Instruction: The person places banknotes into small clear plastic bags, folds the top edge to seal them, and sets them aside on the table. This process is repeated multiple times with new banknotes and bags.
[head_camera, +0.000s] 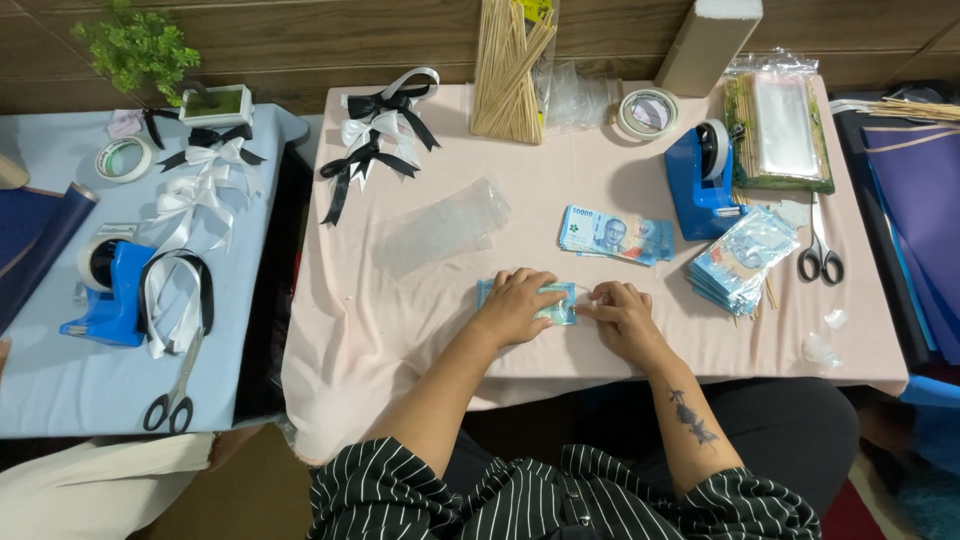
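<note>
At the near edge of the pink-covered bench (400, 330), the left hand (515, 305) lies flat with its fingers spread over a blue banknote (553, 308), pressing it down, while the right hand (622, 315) has its fingers pinched together at the note's right end, on what looks like a clear film sleeve; what exactly it grips is too small to tell. The note sits just in from the near edge, about midway along it. Toward the right edge, a tilted stack of banknotes in clear wrap (740, 262) looks finished, while a smaller loose pile of notes (615, 236) near the bench middle seems still to be done, so the work appears partly through. A few empty clear sleeves (440, 228) lie left of the middle. A blue tape dispenser (700, 180) and scissors (820, 255) stand toward the right edge, and a bundle of wooden sticks (510, 70) and black and white ribbon bows (380, 130) lie along the far edge. A 2nd bench (60, 390) to the left carries more bows and another dispenser.
</note>
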